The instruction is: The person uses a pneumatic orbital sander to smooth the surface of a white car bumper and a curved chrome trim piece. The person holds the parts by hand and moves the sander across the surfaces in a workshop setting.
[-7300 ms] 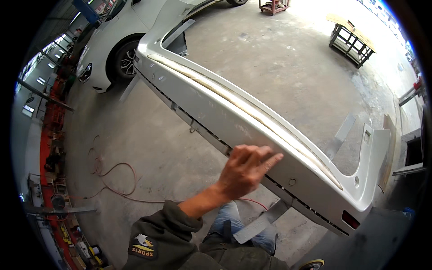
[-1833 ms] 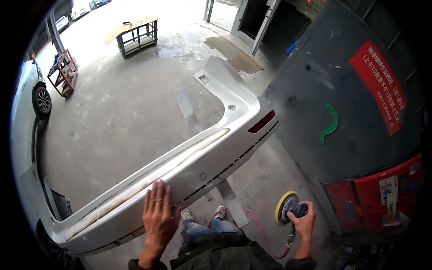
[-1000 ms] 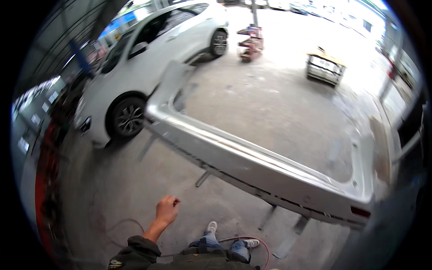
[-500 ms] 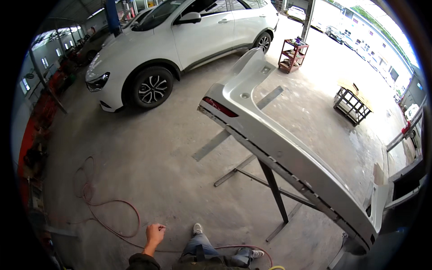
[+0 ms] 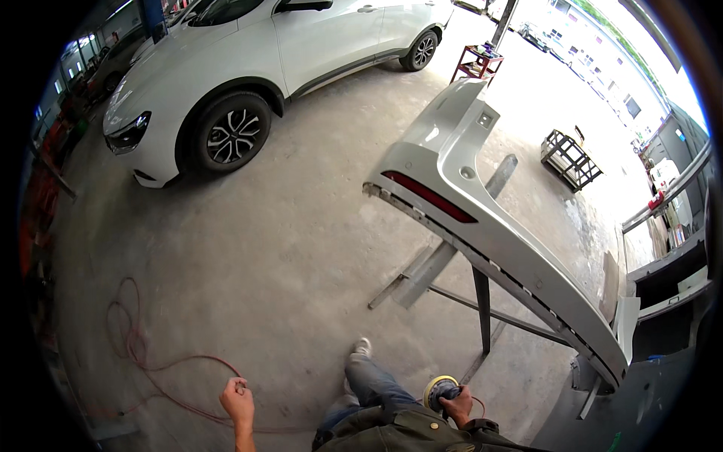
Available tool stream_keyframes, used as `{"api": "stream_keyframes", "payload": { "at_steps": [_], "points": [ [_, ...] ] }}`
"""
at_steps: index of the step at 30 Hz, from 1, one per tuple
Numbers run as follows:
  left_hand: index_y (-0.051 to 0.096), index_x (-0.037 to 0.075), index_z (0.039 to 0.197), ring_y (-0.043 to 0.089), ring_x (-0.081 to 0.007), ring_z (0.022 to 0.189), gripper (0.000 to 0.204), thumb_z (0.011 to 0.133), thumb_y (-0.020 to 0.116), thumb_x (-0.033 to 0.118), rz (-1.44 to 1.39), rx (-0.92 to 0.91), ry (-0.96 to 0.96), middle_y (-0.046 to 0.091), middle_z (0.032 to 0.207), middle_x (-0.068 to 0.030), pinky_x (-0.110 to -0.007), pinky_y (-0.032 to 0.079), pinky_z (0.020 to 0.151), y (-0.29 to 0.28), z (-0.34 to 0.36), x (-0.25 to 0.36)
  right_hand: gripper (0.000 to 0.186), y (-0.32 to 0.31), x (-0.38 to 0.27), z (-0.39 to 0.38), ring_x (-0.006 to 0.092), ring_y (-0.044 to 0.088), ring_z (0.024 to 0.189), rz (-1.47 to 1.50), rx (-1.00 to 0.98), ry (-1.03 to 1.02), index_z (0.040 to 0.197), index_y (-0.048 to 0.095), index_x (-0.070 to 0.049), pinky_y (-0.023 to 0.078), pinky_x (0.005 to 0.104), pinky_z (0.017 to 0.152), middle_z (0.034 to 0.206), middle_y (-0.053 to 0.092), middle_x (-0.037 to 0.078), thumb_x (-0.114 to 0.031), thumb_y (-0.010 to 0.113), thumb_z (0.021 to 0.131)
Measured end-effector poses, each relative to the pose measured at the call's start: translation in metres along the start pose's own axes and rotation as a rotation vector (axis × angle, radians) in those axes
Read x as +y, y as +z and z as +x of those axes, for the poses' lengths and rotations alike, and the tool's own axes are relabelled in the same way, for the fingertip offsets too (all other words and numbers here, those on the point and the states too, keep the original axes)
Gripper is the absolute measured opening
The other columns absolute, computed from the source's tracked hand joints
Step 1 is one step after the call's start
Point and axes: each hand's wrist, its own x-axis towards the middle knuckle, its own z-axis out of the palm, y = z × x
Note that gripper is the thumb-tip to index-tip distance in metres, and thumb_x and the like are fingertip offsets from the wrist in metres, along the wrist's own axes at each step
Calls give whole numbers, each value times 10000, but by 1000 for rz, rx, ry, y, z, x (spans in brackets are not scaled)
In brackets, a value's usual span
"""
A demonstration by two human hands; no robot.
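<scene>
My left hand (image 5: 238, 403) hangs low over the floor with its fingers curled in, and nothing shows in it. At my right side, my right hand (image 5: 457, 407) grips a round sander (image 5: 440, 392) by its dark body; its yellow-edged pad is turned up and to the left. Ahead and to the right, a silver-white car bumper (image 5: 497, 237) with a long red reflector (image 5: 429, 196) lies slantwise on a metal stand (image 5: 483, 309). Neither hand touches the bumper.
A white car (image 5: 233, 60) stands at the back left. A red hose (image 5: 177, 365) lies looped on the floor at left. Farther off are a red tool cart (image 5: 477, 63) and a black-framed table (image 5: 572, 162). Another panel (image 5: 626, 328) leans at the right.
I have stepped forward, so the bumper is closer and its reflector shows more fully. My right hand with the sander has come into view; before, only a sliver of yellow showed.
</scene>
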Motion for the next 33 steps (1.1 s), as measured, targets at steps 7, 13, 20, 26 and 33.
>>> {"api": "stream_keyframes", "payload": {
  "at_steps": [7,13,20,26,33],
  "points": [
    [618,13,1167,557,-362,1209,452,726,620,-86,49,33,396,569,1322,-179,-442,475,997,17,191,95,740,65,-92,25,399,667,1070,-48,-54,29,1196,593,-27,549,476,911,1138,675,205,-334,907,601],
    [573,33,1279,419,-389,1381,513,782,693,-6,113,-268,292,474,1450,-191,-478,369,1147,50,344,175,749,104,-185,21,404,657,1083,58,-17,238,1177,594,-21,542,481,916,1130,668,197,-340,921,583],
    [574,34,1286,440,-385,1371,542,772,743,58,73,-431,429,507,1424,-197,-471,367,1153,109,503,257,938,152,-259,27,388,684,1079,140,-92,694,1334,563,-30,557,475,882,1170,707,218,-377,939,548],
    [569,15,1278,471,-389,1343,553,752,736,47,40,-489,524,536,1375,-199,-465,376,1142,168,654,274,912,181,-394,40,396,676,1086,162,69,756,1294,552,-46,549,479,920,1137,709,217,-398,943,549],
    [561,-1,1273,502,-406,1294,550,749,728,21,55,-588,730,554,1319,-202,-474,393,1118,224,905,343,969,248,-593,68,374,661,1157,337,50,1052,1315,570,-57,539,468,968,1232,684,225,-418,967,509]
  ]
}}
